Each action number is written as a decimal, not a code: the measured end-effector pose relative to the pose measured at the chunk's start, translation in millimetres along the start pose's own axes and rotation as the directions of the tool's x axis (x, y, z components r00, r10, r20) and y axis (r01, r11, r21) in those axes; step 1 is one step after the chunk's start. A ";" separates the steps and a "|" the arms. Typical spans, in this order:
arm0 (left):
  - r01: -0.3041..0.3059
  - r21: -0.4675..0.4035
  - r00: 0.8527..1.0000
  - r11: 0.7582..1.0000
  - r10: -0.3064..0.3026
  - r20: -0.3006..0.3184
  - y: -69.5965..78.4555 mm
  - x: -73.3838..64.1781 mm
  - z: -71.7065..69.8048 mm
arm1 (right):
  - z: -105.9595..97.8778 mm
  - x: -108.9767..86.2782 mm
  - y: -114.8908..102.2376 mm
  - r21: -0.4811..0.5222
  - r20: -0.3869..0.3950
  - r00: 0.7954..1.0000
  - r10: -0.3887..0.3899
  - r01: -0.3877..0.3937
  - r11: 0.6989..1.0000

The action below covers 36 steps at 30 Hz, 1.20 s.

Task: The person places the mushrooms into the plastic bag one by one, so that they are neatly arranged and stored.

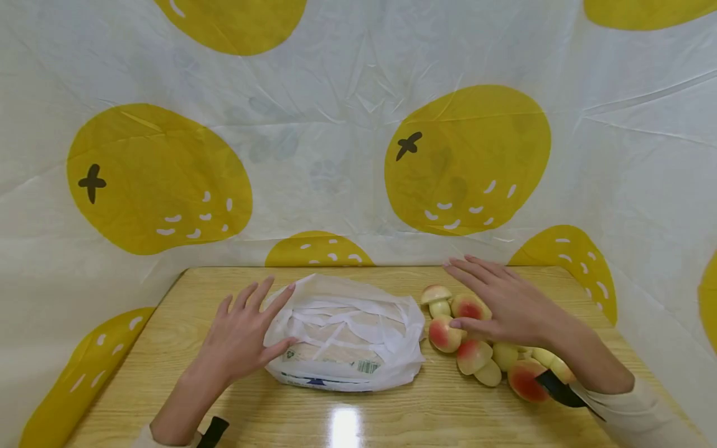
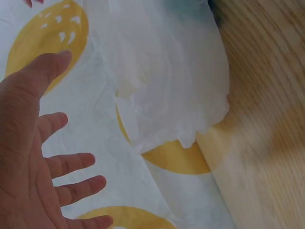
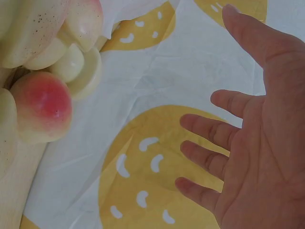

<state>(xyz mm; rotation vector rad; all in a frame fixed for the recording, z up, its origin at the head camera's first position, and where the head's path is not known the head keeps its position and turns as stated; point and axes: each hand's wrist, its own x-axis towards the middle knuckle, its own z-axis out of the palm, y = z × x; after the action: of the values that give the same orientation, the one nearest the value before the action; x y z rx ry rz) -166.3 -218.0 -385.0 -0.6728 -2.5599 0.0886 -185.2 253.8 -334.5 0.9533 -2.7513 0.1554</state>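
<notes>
A crumpled white plastic bag [image 1: 347, 379] with green print and a barcode lies in the middle of the wooden table. My left hand [image 1: 238, 339] hovers at its left side, fingers spread and holding nothing; in the left wrist view the palm stands apart from the bag [image 2: 176, 71]. To the bag's right sits a loose pile of pale mushrooms [image 1: 445, 333] with red-blushed caps. Above them is my right hand [image 1: 512, 305], its fingers extended and grasping nothing. The right wrist view shows this palm apart from the mushrooms [image 3: 45, 107]. Some mushrooms are partly hidden behind the right hand and wrist.
The wood-grain table [image 1: 162, 348] ends at a back edge against a white sheet [image 1: 319, 155] printed with yellow fruit shapes. The sheet also hangs along both sides. Each wrist wears a black strap [image 1: 560, 389].
</notes>
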 end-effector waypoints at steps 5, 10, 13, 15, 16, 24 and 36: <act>0.052 -0.026 0.994 0.998 -0.049 0.095 -2.4 -2.1 1.5 | -1.9 -2.0 2.9 0.020 0.010 1.000 0.022 -0.022 1.000; 0.088 -0.042 0.987 0.995 -0.081 0.142 -3.3 -3.6 2.0 | -5.0 -2.5 7.4 0.024 0.017 0.999 0.027 -0.027 0.999; 0.110 -0.061 0.980 0.992 -0.098 0.171 -3.7 -5.0 2.1 | -7.2 -2.5 10.6 0.025 0.013 1.000 0.020 -0.021 0.999; 0.118 -0.070 0.977 0.991 -0.103 0.187 -4.5 -5.7 2.2 | -8.2 -2.6 12.6 0.024 0.011 1.000 0.019 -0.019 1.000; 0.118 -0.072 0.976 0.990 -0.103 0.193 -5.0 -6.1 2.4 | -8.4 -2.6 13.7 0.025 0.010 1.000 0.017 -0.017 1.000; 0.160 -0.125 0.953 0.979 -0.120 0.277 -8.6 -7.5 7.3 | -7.9 -2.8 24.9 0.051 0.025 1.000 -0.009 0.008 0.999; 0.256 -0.269 0.916 0.928 -0.145 0.373 -14.2 -7.4 15.7 | -8.6 -1.5 41.9 0.106 0.164 0.986 -0.043 0.026 0.994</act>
<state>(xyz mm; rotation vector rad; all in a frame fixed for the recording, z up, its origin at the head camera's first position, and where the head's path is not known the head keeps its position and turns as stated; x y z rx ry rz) -174.4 -233.0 -399.5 -0.5333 -3.0090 -0.3046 -208.6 289.0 -327.6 1.0859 -2.9004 0.2241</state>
